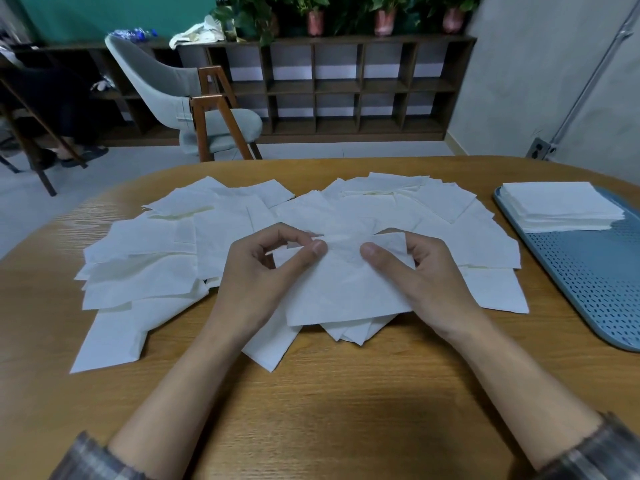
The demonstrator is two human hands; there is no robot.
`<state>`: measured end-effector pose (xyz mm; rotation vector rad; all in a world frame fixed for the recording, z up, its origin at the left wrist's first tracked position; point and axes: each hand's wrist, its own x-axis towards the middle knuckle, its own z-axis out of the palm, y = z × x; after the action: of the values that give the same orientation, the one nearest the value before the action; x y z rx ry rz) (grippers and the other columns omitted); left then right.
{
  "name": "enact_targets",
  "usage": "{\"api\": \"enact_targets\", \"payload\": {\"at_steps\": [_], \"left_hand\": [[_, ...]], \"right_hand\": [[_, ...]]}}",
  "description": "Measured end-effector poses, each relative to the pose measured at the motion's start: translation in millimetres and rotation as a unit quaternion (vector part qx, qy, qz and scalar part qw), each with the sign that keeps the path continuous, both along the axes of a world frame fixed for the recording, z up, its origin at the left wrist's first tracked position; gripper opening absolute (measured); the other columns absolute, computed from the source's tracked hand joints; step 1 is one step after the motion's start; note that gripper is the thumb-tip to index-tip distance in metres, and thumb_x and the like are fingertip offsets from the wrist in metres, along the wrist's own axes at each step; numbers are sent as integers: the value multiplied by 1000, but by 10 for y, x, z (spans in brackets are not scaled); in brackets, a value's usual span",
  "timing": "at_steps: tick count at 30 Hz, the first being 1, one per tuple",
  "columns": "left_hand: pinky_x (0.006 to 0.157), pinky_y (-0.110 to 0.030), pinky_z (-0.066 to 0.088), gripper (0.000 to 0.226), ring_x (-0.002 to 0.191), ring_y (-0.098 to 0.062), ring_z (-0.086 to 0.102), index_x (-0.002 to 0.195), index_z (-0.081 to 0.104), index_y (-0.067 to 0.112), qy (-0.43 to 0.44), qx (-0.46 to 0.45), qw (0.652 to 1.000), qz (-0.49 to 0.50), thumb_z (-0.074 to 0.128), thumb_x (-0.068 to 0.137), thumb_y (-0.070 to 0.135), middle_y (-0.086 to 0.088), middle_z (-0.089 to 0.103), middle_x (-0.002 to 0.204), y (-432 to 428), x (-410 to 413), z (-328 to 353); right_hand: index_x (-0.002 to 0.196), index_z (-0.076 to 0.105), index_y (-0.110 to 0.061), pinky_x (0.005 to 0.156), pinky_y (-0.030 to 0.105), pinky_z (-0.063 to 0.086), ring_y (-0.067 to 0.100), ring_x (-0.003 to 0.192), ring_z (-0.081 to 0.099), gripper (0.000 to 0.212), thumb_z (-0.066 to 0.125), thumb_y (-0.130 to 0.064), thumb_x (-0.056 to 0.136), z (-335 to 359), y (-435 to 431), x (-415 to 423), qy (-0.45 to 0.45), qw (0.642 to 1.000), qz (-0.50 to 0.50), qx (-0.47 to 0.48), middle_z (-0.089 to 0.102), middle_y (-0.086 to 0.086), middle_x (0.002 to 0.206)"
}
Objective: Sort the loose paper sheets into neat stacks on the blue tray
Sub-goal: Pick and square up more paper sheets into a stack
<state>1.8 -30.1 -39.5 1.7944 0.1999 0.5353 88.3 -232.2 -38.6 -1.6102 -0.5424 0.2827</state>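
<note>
Head cam view: the left grip [257,271] and right grip [426,276] each pinch the far edge of one thin white paper sheet [343,291] between thumb and curled fingers, and its right corner is folding over. It looks feather-light, floppy and tearable, so I'd lift it by the corners. It's near-square with no real long axis, and its near edge is slightly skewed. The scattered loose white sheets [156,258] lie under and beyond both grips on the wooden bench [329,393]. The perforated blue plastic tray [588,271] with its neat white stack [561,206] sits well right of the right grip.
</note>
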Motion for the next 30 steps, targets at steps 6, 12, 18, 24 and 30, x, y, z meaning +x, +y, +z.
{"api": "enact_targets", "payload": {"at_steps": [6,12,18,24,30], "left_hand": [[58,-15,34,15,64,-1,47,84,80,17,-29,-2,999,39,87,83,30,10,76,89,-10,4,-17],[63,-15,38,6,74,2,55,90,84,21,-34,-3,999,29,85,85,23,19,77,85,-1,13,-54],[60,-26,36,2,68,-16,47,84,85,25,-37,1,999,36,86,85,26,8,79,83,5,14,-77],[60,-12,39,3,65,0,56,85,84,23,-33,17,997,62,87,84,22,12,78,81,-16,8,-78],[94,-22,51,42,124,-13,61,124,73,22,-88,235,967,41,87,85,30,9,66,126,-125,14,-138]], "right_hand": [[101,80,-24,94,44,58,11,100,76,17,71,-37,94,-5,10,-3,-5,1000,-7,-7,81,-7,103],[98,79,-22,94,43,57,12,98,76,13,69,-31,99,-15,10,14,-4,1000,-4,-18,81,-7,101],[120,65,-32,98,28,51,-2,109,66,19,66,-30,102,-11,24,14,-58,998,0,-29,68,-29,117],[120,75,-25,93,12,46,-5,116,64,24,70,-16,99,20,-53,47,-92,992,77,-41,73,-27,118],[106,83,-26,102,10,44,-11,116,63,25,69,-7,100,-67,-50,154,-89,994,-59,-34,77,-25,111]]}}
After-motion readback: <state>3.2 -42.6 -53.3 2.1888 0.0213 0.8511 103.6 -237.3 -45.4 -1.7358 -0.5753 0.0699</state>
